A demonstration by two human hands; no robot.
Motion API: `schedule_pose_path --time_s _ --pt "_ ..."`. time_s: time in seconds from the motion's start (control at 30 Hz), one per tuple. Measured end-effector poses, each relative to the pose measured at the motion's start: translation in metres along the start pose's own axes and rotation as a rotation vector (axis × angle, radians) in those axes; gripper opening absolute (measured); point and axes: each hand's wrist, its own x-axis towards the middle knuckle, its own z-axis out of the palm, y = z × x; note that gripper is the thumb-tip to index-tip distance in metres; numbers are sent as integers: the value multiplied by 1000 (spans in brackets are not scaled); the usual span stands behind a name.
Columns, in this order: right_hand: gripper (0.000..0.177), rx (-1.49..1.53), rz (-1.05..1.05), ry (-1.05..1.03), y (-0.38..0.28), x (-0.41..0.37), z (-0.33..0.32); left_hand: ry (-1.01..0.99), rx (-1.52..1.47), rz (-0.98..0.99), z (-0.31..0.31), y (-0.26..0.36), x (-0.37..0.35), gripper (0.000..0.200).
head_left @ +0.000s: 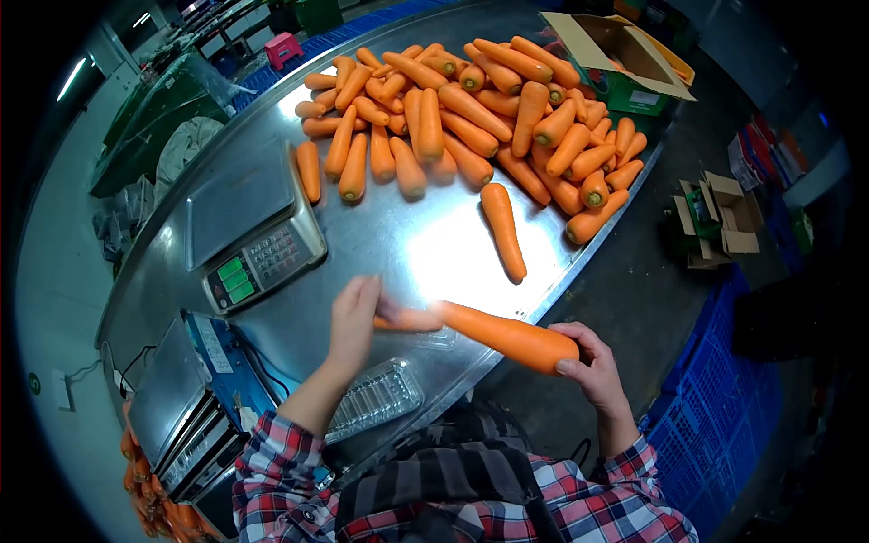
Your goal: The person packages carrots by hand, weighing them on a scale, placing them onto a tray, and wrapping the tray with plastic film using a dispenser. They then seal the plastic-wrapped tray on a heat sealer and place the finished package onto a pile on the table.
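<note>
My right hand (593, 364) grips the thick end of a large carrot (502, 336), whose thin end points left over the metal table (362, 237). Further left is my left hand (360, 312), raised over the table, its fingers blurred. Just beside its fingertips lies another carrot (409, 319), partly in a clear plastic tray. A second clear tray (385, 396) sits near my left forearm. One single carrot (503, 232) lies apart, beyond the carrot I hold. Behind it spreads a big pile of carrots (471, 113).
A digital scale (262, 258) stands at the left of the table. A sealing machine (181, 398) is at the lower left. An open cardboard box (625, 59) stands at the back right. On the right floor are small boxes (724, 217) and blue crates (715, 407).
</note>
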Motion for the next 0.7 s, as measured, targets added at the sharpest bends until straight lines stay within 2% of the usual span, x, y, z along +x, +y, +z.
schedule_pose_path --time_s 0.03,0.1,0.17,0.23,0.3,0.37,0.43,0.5,0.57,0.67,0.7 --pt "45 34 20 10 -2 2 1 -96 -37 -25 1 10 -10 24" --pt "45 18 16 36 4 8 -1 -637 494 -119 46 27 -39 34" --pt "45 7 15 39 7 12 -1 -1049 236 -93 57 -15 -94 45" --pt "45 -1 20 25 6 13 -1 -1009 314 -45 25 -21 -112 51" --pt "44 -38 30 8 6 8 -5 -935 332 -475 -9 13 -138 49" --pt "45 -94 2 -3 7 7 -8 -1143 797 -989 -14 72 -115 46" --pt "48 -156 -39 -36 11 5 -5 -532 736 -858 -32 75 -124 39" --pt "48 -251 -167 -130 11 6 -1 -189 548 -279 -29 71 -110 40" --pt "47 -339 -279 -191 9 6 8 -57 188 -171 -10 64 -87 37" --pt "46 -468 -390 -219 -2 4 17 -287 -73 -271 9 59 -75 40" --pt "46 -492 -409 -213 -4 3 20 -251 -54 -244 10 56 -74 39"
